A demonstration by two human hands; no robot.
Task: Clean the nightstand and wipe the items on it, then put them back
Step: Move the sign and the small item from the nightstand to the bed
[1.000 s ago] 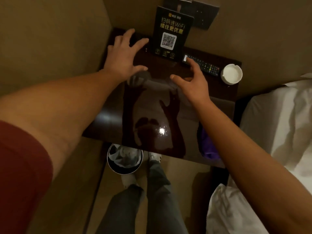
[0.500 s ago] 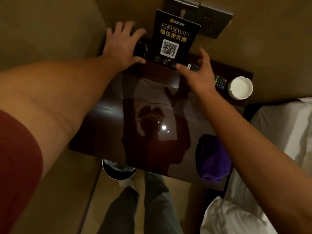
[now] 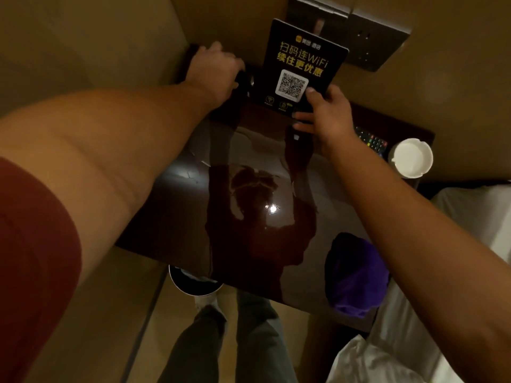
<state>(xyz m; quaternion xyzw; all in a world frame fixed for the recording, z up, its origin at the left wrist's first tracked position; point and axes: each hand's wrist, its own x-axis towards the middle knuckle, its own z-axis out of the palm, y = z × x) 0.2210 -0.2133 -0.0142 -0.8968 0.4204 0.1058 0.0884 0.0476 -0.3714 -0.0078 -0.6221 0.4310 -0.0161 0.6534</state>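
The dark glossy nightstand (image 3: 177, 222) fills the middle of the view. At its back stands a black WiFi sign (image 3: 302, 62) with a QR code. My right hand (image 3: 326, 117) pinches the sign's lower right corner, thumb on its face. My left hand (image 3: 214, 70) is curled over a dark object (image 3: 244, 80) at the back left corner, which is mostly hidden. A black remote control (image 3: 372, 139) lies at the back right, partly under my right wrist. Beside it sits a white ashtray (image 3: 412, 158). A purple cloth (image 3: 356, 275) lies at the front right corner.
A metal switch panel (image 3: 373, 42) is on the wall behind the sign. White bedding (image 3: 475, 219) borders the nightstand on the right. A waste bin (image 3: 193, 283) stands on the floor under the front edge, next to my legs. A wall closes the left side.
My right hand moved from above the remote to the sign and took hold of its lower corner. My left hand closed down over the dark object at the back left.
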